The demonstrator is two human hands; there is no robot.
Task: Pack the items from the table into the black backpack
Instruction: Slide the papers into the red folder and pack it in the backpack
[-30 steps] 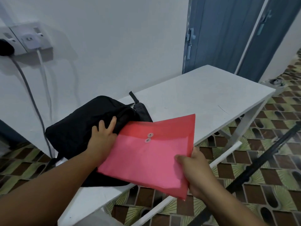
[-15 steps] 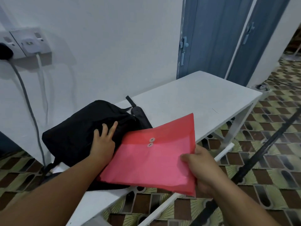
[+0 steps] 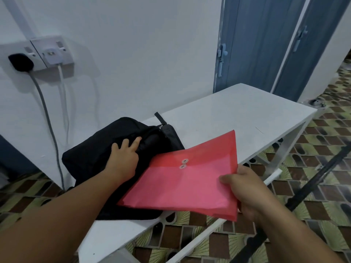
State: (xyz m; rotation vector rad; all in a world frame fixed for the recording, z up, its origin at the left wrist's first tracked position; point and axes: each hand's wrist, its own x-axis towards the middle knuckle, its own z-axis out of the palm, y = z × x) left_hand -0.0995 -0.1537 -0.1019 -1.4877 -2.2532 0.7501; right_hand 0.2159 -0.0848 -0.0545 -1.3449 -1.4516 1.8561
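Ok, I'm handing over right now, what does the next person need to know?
Left hand: on the black backpack, fingers at its opening; whether it grips the edge is unclear.
Right hand: pinches the near right corner of the red plastic envelope, whose far left edge lies over the backpack.
Backpack lies on the white table by the wall.
Done: envelope brought to the bag.
Left: slide it inside. No other items show on the table.
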